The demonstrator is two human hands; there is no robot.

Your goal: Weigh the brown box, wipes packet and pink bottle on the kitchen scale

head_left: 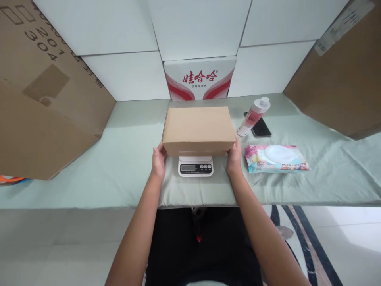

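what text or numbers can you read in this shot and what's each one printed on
"娃哈哈" in red, on the white carton at the back.
"饮用纯净水", small line under it on the same carton.
"201" and "304", on the big cardboard box at left; the characters beside them are cut off.
Scale display and button labels: too small.
Bottle label, wipes pack print, sticker top right: blurred.

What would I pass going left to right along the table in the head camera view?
Large brown cardboard carton → left hand → closed tan cardboard box sitting on a white digital scale → right hand → pink-and-white flat wipes pack → second brown carton.
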